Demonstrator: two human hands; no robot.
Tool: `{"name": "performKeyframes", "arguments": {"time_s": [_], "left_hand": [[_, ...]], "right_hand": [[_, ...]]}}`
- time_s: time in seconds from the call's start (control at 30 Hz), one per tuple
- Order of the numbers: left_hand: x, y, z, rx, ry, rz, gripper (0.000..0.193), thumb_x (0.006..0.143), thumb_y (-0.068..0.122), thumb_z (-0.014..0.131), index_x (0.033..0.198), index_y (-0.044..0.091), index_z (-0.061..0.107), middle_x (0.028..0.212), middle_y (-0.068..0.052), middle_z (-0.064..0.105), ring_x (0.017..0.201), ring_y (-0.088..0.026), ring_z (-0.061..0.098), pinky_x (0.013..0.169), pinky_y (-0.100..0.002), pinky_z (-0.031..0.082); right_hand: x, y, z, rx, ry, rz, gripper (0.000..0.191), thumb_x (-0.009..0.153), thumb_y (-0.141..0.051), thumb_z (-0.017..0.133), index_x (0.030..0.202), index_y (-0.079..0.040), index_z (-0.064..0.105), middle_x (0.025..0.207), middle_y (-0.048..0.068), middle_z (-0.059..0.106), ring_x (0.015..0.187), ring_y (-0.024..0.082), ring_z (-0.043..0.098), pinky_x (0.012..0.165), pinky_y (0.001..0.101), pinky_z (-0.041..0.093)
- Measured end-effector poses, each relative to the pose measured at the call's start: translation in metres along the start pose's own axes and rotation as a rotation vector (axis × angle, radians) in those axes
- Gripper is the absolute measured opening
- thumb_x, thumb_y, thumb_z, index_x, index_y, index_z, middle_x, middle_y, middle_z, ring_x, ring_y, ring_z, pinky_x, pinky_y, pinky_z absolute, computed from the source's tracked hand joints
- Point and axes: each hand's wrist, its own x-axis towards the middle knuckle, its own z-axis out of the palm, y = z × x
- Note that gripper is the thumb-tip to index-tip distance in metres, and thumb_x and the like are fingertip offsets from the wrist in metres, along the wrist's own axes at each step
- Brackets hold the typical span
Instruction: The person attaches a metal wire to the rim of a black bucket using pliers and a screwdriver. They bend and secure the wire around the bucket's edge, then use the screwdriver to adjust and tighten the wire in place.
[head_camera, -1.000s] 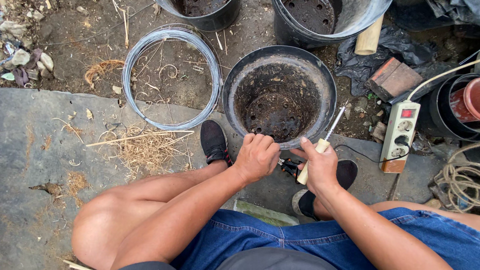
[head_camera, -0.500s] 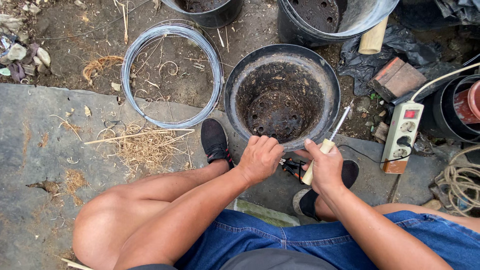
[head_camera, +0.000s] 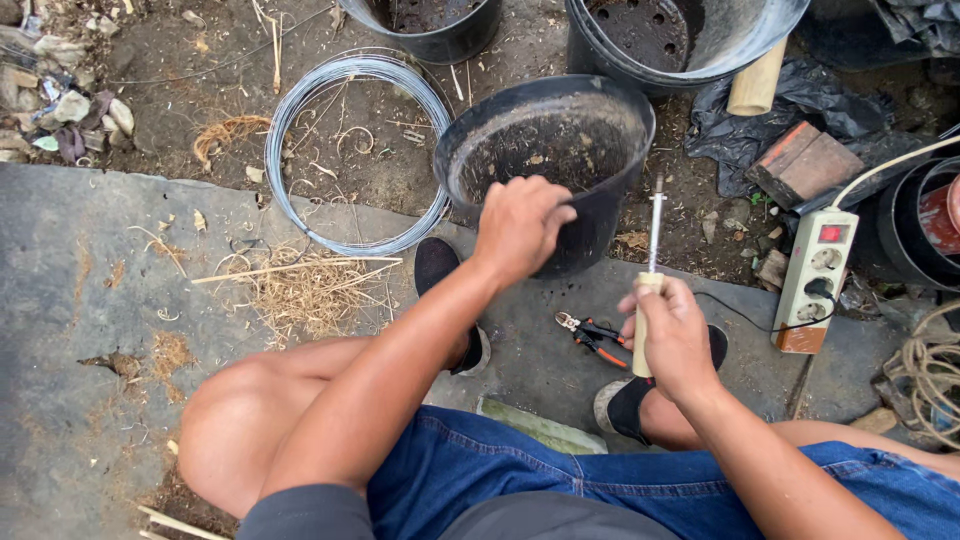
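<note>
My left hand (head_camera: 520, 225) grips the near rim of a black plastic pot (head_camera: 560, 150) and tilts it up on its side, its dirty inside facing me. My right hand (head_camera: 668, 330) holds a tool with a pale wooden handle and a thin metal shaft (head_camera: 655, 225), a soldering iron by its look, pointing up beside the pot's right wall. The tip is a little apart from the pot. Orange-handled pliers (head_camera: 595, 335) lie on the concrete between my feet.
A coil of grey wire (head_camera: 290, 120) lies on the dirt to the left. Two more black pots (head_camera: 440, 35) (head_camera: 690, 45) stand at the back. A white power strip (head_camera: 815, 275) with a cord, bricks (head_camera: 805, 165), and rope (head_camera: 935, 375) are to the right. Dry straw (head_camera: 300, 285) litters the slab.
My left hand has lifted the pot from standing flat to tilted toward me. My right hand has raised the tool more upright beside the pot.
</note>
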Motion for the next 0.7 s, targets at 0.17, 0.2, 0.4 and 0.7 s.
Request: {"name": "performKeyframes", "arguments": {"time_s": [0.17, 0.2, 0.4, 0.7], "left_hand": [[0.012, -0.003, -0.009, -0.034, 0.024, -0.059, 0.014, 0.088, 0.023, 0.078, 0.098, 0.014, 0.075, 0.088, -0.001, 0.069, 0.088, -0.024, 0.064, 0.079, -0.04, 0.038], [0.011, -0.001, -0.01, -0.041, 0.009, -0.067, 0.014, 0.088, 0.023, 0.078, 0.097, 0.014, 0.074, 0.088, -0.001, 0.068, 0.088, -0.024, 0.064, 0.08, -0.04, 0.038], [0.004, 0.005, -0.006, -0.102, -0.036, -0.137, 0.019, 0.087, 0.021, 0.079, 0.093, 0.011, 0.065, 0.086, -0.003, 0.068, 0.088, -0.026, 0.063, 0.083, -0.039, 0.038], [0.002, 0.002, -0.003, -0.093, -0.024, -0.118, 0.021, 0.087, 0.021, 0.08, 0.091, 0.01, 0.062, 0.085, -0.005, 0.065, 0.086, -0.027, 0.063, 0.082, -0.04, 0.039]], "right_hand": [[-0.014, -0.002, 0.002, -0.193, -0.12, -0.014, 0.023, 0.102, -0.024, 0.053, 0.114, -0.005, 0.056, 0.079, 0.003, 0.06, 0.06, 0.01, 0.056, 0.05, 0.0288, 0.047], [-0.017, -0.005, 0.001, -0.228, -0.12, -0.01, 0.024, 0.101, -0.024, 0.054, 0.114, -0.004, 0.057, 0.079, 0.003, 0.059, 0.059, 0.01, 0.055, 0.05, 0.0289, 0.046], [-0.024, -0.014, 0.002, -0.331, -0.139, 0.038, 0.028, 0.1, -0.027, 0.055, 0.116, -0.005, 0.06, 0.078, 0.001, 0.059, 0.059, 0.008, 0.051, 0.051, 0.0287, 0.043], [-0.022, -0.012, 0.004, -0.421, -0.144, 0.027, 0.029, 0.1, -0.029, 0.054, 0.116, -0.005, 0.061, 0.079, 0.003, 0.063, 0.063, 0.01, 0.057, 0.056, 0.0298, 0.049]]}}
